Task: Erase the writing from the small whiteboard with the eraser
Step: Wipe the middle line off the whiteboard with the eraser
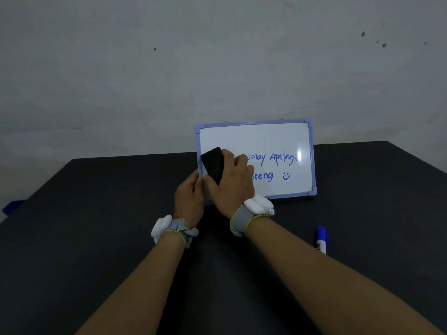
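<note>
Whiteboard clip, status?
Right hand gripping eraser at whiteboard left side. Left hand steadying left edge. Blue writing remains right. Nothing obstructing.

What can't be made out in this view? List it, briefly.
1. Head view: the start of both lines of writing on the whiteboard is hidden by the right hand and the eraser.
2. The board's near left corner is covered by the left hand.
3. The marker label is too small to read.
4. A blue object at the left edge is cut off.

White rectangular board (261,141) framed in lilac plastic, blue handwriting (275,157); black rectangular eraser (212,164); matte black tabletop (96,238); blue-capped marker (321,239); grey wall (169,68).
</note>
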